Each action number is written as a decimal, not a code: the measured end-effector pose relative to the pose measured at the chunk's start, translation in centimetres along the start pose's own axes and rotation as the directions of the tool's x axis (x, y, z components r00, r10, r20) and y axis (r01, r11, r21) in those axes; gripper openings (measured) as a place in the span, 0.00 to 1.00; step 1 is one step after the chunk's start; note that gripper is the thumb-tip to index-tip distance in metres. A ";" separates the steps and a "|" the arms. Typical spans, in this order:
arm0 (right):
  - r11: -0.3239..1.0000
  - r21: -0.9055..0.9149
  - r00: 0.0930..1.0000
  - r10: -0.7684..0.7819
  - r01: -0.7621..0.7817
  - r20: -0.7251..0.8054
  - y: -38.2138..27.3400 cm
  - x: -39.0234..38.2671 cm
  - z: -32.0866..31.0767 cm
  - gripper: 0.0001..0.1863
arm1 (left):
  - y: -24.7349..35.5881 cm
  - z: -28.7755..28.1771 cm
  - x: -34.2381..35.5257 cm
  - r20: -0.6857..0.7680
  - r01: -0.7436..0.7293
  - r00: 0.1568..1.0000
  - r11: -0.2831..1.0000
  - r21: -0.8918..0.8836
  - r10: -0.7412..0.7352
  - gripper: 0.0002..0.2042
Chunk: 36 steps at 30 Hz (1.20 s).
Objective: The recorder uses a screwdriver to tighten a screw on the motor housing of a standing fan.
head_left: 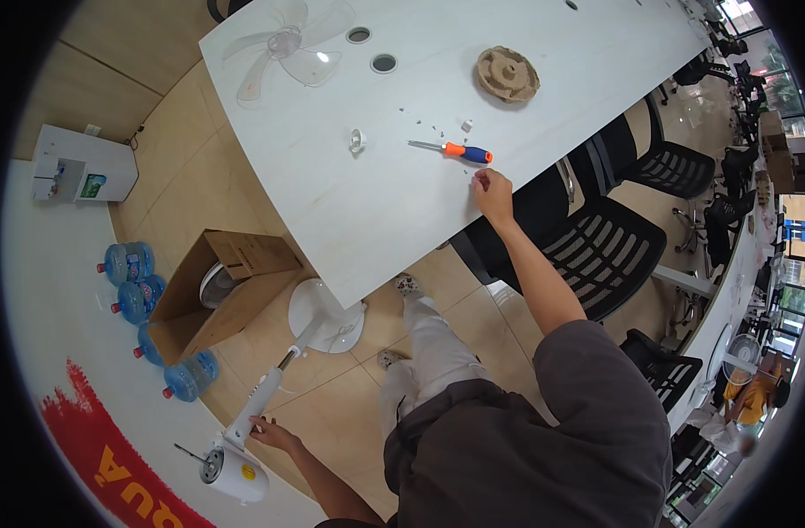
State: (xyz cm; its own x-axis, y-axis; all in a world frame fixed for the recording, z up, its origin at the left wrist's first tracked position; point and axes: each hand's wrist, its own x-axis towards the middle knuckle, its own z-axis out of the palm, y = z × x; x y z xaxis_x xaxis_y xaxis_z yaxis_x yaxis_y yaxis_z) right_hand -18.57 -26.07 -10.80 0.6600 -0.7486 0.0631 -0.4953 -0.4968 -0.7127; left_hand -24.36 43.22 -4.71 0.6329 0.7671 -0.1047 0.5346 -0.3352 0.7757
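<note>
The right hand (492, 192) is pinching something tiny, fingers together, on the table (350, 211) just below the screwdriver (455, 150). The left hand (273, 434) is gripping the fan pole (260, 400) beside the table; chairs (596, 246) are crowding its edge.

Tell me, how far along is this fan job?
Early. Done: the base is on the pole. In hand: left hand steadies the pole; right hand picks at small parts by the screwdriver. Left: the blade lies unmounted on the table.
</note>
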 end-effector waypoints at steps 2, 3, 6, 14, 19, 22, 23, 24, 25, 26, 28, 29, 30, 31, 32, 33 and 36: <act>1.000 0.023 1.000 -0.020 0.020 -0.024 -0.1 -0.2 0.3 0.08 | 0.5 0.3 -0.2 -0.007 0.009 1.000 1.000 0.007 -0.009 0.31; 1.000 0.015 0.999 -0.018 0.018 -0.028 -0.2 -0.2 0.5 0.09 | 0.8 0.4 -0.3 -0.003 0.017 1.000 1.000 0.010 -0.017 0.31; 0.999 -0.020 0.999 -0.030 0.029 -0.036 -0.6 0.0 0.8 0.09 | 1.4 0.5 -0.6 0.001 0.051 0.999 0.998 0.023 -0.051 0.32; 0.994 -0.086 0.997 -0.074 0.074 -0.002 -0.9 0.9 1.2 0.07 | 1.3 0.0 -1.3 0.025 0.048 0.998 0.998 0.040 -0.049 0.33; 0.990 -0.118 0.997 -0.083 0.081 -0.009 -1.0 1.1 1.3 0.05 | 1.4 0.4 -1.0 0.056 0.058 0.997 0.997 0.054 -0.061 0.36; 0.988 -0.126 0.995 -0.094 0.091 -0.024 -1.1 1.1 1.4 0.05 | 1.7 0.7 -0.8 0.006 0.081 0.997 0.997 0.016 -0.082 0.33; 0.987 -0.132 0.994 -0.101 0.096 -0.031 -1.2 1.1 1.4 0.05 | 1.8 0.8 -0.8 -0.004 0.096 0.995 0.995 -0.004 -0.096 0.34; 0.986 -0.141 0.994 -0.101 0.093 -0.051 -1.2 1.1 1.4 0.05 | 2.0 0.9 -0.9 -0.005 0.121 0.993 0.993 -0.015 -0.121 0.34; 0.985 -0.137 0.994 -0.107 0.101 -0.035 -1.2 1.0 1.5 0.05 | 2.1 0.9 -0.8 -0.016 0.111 0.994 0.994 -0.023 -0.111 0.34; 0.984 -0.140 0.992 -0.116 0.109 -0.043 -1.2 1.0 1.5 0.05 | 2.3 1.0 -0.9 -0.009 0.126 0.992 0.992 -0.023 -0.126 0.34; 0.983 -0.145 0.991 -0.124 0.116 -0.051 -1.1 1.0 1.5 0.05 | 2.6 1.2 -0.9 -0.001 0.143 0.990 0.990 -0.022 -0.143 0.35; 0.982 -0.148 0.990 -0.127 0.118 -0.056 -1.1 1.0 1.6 0.05 | 2.7 1.2 -0.9 -0.002 0.149 0.989 0.988 -0.029 -0.149 0.35; 0.984 -0.142 0.990 -0.119 0.108 -0.074 -1.1 0.9 1.6 0.05 | 2.8 1.3 -1.0 0.000 0.168 0.986 0.986 -0.023 -0.168 0.35; 0.981 -0.150 0.990 -0.129 0.119 -0.058 -1.0 0.9 1.7 0.05 | 2.9 1.3 -1.0 -0.006 0.154 0.988 0.987 -0.035 -0.155 0.35; 0.981 -0.149 0.989 -0.135 0.125 -0.060 -1.0 0.9 1.7 0.05 | 2.9 1.4 -0.9 -0.007 0.163 0.987 0.986 -0.038 -0.163 0.35; 0.983 -0.137 0.987 -0.137 0.126 -0.078 -0.9 0.9 1.8 0.05 | 3.0 1.4 -0.9 -0.004 0.177 0.984 0.984 -0.030 -0.177 0.35; 0.967 -0.187 0.977 -0.194 0.176 -0.084 -0.8 0.9 2.0 0.05 | 3.1 1.5 -0.7 -0.014 0.205 0.978 0.978 -0.046 -0.206 0.34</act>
State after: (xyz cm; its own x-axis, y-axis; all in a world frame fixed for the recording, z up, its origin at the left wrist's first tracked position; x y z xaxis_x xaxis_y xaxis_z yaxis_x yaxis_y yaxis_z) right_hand -16.48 -25.43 -11.58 0.6936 -0.6722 0.2591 -0.4679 -0.6938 -0.5474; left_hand -22.30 40.82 -3.23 0.5014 0.8273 -0.2533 0.6266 -0.1453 0.7657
